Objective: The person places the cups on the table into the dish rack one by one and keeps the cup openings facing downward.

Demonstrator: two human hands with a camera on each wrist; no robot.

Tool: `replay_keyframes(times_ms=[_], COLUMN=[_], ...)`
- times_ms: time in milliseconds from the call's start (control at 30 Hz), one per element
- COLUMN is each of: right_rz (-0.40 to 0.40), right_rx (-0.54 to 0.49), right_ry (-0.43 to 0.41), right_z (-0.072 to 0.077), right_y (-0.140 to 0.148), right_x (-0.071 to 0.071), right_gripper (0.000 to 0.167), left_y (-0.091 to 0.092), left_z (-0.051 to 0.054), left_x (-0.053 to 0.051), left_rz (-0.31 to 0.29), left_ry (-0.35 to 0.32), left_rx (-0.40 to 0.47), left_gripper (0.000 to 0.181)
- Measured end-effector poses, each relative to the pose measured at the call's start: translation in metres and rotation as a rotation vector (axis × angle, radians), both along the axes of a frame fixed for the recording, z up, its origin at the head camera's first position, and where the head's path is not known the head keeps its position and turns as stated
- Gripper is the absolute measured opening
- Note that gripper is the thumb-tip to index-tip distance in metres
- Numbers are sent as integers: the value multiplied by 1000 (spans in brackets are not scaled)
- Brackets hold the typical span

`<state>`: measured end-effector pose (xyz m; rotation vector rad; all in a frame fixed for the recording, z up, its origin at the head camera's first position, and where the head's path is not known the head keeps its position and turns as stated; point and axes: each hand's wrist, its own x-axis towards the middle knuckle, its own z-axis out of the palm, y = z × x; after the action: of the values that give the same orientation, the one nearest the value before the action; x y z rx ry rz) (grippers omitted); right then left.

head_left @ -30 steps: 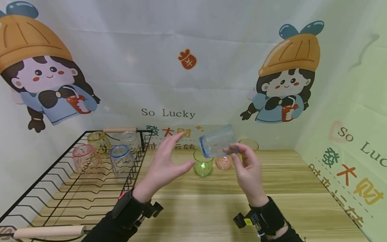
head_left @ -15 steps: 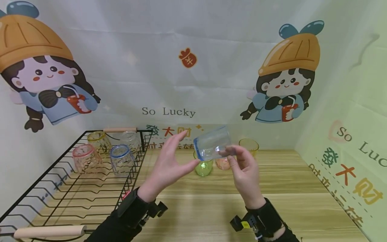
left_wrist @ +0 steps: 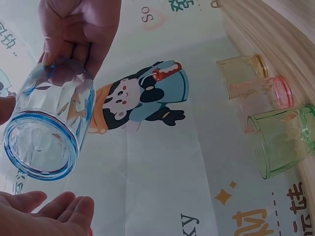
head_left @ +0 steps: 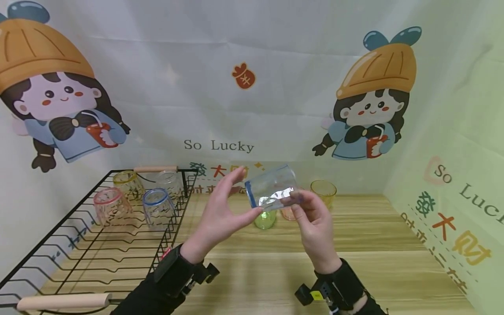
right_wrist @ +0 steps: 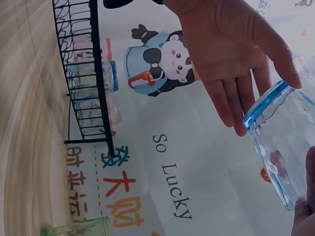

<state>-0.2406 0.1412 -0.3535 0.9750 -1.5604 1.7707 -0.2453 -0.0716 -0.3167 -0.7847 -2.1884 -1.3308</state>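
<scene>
A clear blue-tinted drinking glass [head_left: 271, 189] lies tilted in the air, its thick blue base toward the left. My right hand [head_left: 316, 229] pinches it near the open rim, fingers partly inside the mouth, as the left wrist view of the glass [left_wrist: 54, 118] also shows. My left hand [head_left: 220, 216] is at the base with fingers spread and thumb apart; the thumb tip is at the base's lower edge. In the right wrist view the left hand's fingers [right_wrist: 236, 101] reach past the blue base, uncurled. Whether they touch it is hard to tell.
A black wire rack [head_left: 78, 245] with wooden handles stands at left, holding upside-down glasses: pink [head_left: 112, 208], yellow [head_left: 127, 186], blue-rimmed [head_left: 158, 208] and clear [head_left: 169, 183]. On the wooden table [head_left: 275, 271], green [left_wrist: 280, 140], pink [left_wrist: 253, 101] and yellow [left_wrist: 238, 73] glasses stand near the printed backdrop.
My right hand has brought the glass leftward and slightly down, so its base now sits between the left thumb and fingers. The left hand has shifted slightly right.
</scene>
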Motion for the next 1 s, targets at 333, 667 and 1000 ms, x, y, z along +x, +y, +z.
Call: replay_keyframes(times_ms=[333,667,1000], right_rz=[23,89,213], right_rx=[-38,-84,-153], right_ry=[-67,-45,-52], right_z=[-2,-2,-3], right_y=[-3,-10,-16], right_x=[0,-1,-2], right_gripper=[22,32,38], left_y=[2,5,7], left_z=[-2,-2,-3], left_x=[0,0,0], left_rz=[-59,-90,-128], left_ry=[28,28,60], left_rx=[34,69,136], left_gripper=[92,94,88])
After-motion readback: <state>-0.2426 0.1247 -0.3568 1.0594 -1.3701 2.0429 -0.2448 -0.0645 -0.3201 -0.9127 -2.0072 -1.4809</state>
